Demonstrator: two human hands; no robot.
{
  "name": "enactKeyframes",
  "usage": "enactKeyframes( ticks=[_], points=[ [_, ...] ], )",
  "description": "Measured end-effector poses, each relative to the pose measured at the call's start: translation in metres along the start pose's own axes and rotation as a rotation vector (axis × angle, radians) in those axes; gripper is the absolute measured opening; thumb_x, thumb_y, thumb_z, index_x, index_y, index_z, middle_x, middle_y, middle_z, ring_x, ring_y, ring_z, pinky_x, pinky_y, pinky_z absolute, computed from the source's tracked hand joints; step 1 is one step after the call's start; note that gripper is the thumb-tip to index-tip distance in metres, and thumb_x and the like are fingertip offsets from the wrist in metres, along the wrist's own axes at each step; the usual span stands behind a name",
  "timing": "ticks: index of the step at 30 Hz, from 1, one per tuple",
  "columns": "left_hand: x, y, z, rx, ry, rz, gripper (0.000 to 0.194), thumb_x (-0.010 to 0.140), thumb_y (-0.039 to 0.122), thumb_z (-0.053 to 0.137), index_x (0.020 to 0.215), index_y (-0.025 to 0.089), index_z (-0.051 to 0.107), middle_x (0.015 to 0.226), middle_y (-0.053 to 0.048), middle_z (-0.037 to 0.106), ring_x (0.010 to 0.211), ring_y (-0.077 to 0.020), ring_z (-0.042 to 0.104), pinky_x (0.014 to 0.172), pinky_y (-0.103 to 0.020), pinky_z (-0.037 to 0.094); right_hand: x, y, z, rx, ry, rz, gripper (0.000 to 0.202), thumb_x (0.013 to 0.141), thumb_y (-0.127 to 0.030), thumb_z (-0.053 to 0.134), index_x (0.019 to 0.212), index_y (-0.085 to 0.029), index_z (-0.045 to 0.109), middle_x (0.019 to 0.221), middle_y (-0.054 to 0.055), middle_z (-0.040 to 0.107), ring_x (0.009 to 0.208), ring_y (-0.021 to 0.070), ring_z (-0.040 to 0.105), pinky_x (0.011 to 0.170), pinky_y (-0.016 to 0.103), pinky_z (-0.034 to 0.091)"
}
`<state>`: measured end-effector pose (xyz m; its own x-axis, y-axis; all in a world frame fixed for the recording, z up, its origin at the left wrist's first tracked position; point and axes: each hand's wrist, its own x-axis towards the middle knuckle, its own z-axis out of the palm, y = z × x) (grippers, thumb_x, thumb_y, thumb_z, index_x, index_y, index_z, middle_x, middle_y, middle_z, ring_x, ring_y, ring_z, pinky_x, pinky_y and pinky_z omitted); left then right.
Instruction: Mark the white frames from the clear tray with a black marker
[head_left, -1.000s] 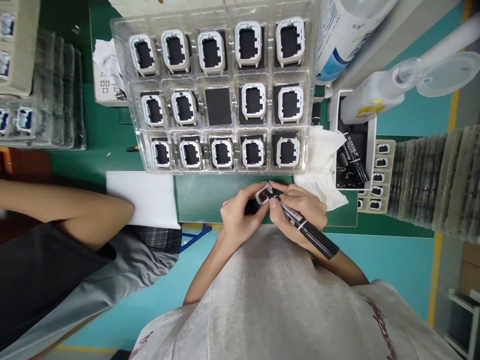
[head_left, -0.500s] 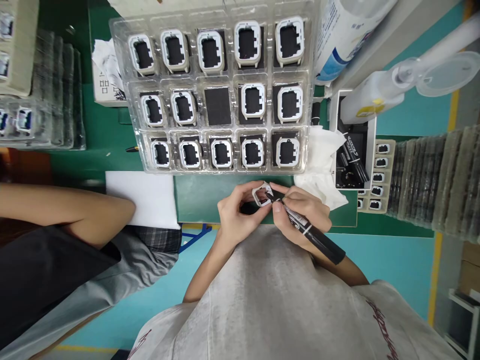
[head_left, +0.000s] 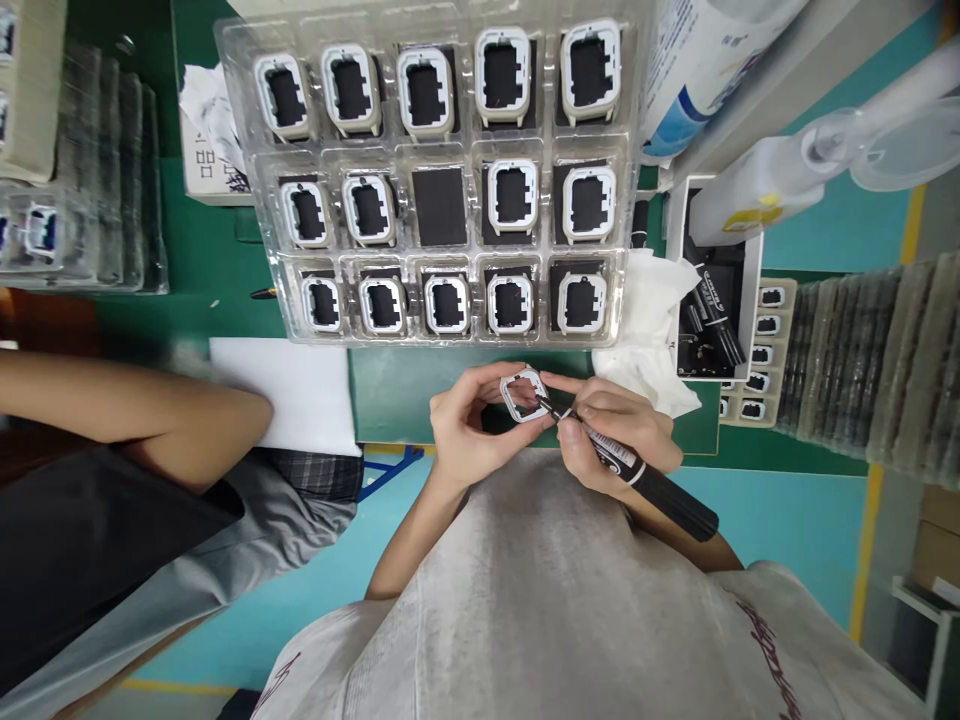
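Between its thumb and fingers, my left hand (head_left: pixel 471 425) grips a small white square frame (head_left: pixel 513 408) by its edges. My right hand (head_left: pixel 619 425) is wrapped round a black marker (head_left: pixel 660 497), whose tip touches or nearly touches the right side of that frame. Just beyond my hands lies a clear plastic tray (head_left: pixel 442 342) with several similar white frames in its pockets. One pocket in the middle row holds only a black pad (head_left: pixel 439 207).
Right of the tray are a white tissue (head_left: pixel 649 330), a box of markers (head_left: pixel 750 300), bottles and stacked trays (head_left: pixel 840 360). At the left, a person's arm (head_left: pixel 150 405) rests near a white sheet (head_left: pixel 289 400). More stacked trays (head_left: pixel 120 180) stand behind.
My right hand and the marker have shifted slightly right, with the marker tip drawn back a little. The white frame is turned more face-up in my left hand. The whole view has shifted slightly.
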<state>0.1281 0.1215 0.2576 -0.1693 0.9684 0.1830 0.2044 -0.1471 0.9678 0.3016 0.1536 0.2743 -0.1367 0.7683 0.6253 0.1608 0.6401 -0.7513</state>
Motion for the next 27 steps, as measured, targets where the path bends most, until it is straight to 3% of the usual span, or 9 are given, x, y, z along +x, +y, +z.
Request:
enactKeyframes(
  ticks=[7,13,21,27],
  points=[
    [0.0000,-0.0019,-0.0009,0.009,0.010,0.075,0.047,0.086,0.039,0.105,0.124,0.024,0.080,0.098,-0.001,0.089,0.082,-0.0203,0.090,0.073,-0.026,0.073,0.0007,0.0022,-0.0027,-0.023,-0.036,-0.036,0.015,0.108,-0.019,0.067,0.111,-0.032,0.061,0.072,-0.009,0.062,0.050,0.0137,0.056,0.077,0.046,0.083],
    [-0.0012,-0.0014,-0.0007,0.031,0.007,0.075,0.041,0.090,0.032,0.101,0.124,0.025,0.081,0.112,-0.005,0.091,0.088,-0.0219,0.091,0.077,-0.027,0.074,0.0017,0.0020,0.0005,0.043,0.011,-0.015,0.020,0.104,-0.014,0.070,0.111,-0.031,0.063,0.072,-0.009,0.062,0.050,0.0131,0.055,0.084,0.049,0.083],
    [0.0016,-0.0010,-0.0015,-0.062,-0.031,-0.040,0.063,0.077,0.054,0.108,0.124,0.022,0.080,0.095,-0.004,0.090,0.081,-0.0226,0.089,0.078,-0.030,0.075,0.0024,0.0009,-0.0002,0.115,-0.001,0.003,0.023,0.102,-0.009,0.071,0.113,-0.029,0.065,0.073,-0.009,0.062,0.053,0.0133,0.058,0.086,0.052,0.083],
    [0.0018,0.0003,-0.0003,-0.040,-0.021,0.015,0.057,0.080,0.043,0.107,0.126,0.023,0.081,0.095,-0.002,0.091,0.078,-0.0212,0.089,0.075,-0.029,0.075,0.0034,-0.0032,-0.0039,0.110,-0.045,0.105,0.025,0.101,-0.009,0.074,0.112,-0.029,0.062,0.076,-0.008,0.065,0.059,0.0132,0.062,0.088,0.053,0.082]
  ],
)
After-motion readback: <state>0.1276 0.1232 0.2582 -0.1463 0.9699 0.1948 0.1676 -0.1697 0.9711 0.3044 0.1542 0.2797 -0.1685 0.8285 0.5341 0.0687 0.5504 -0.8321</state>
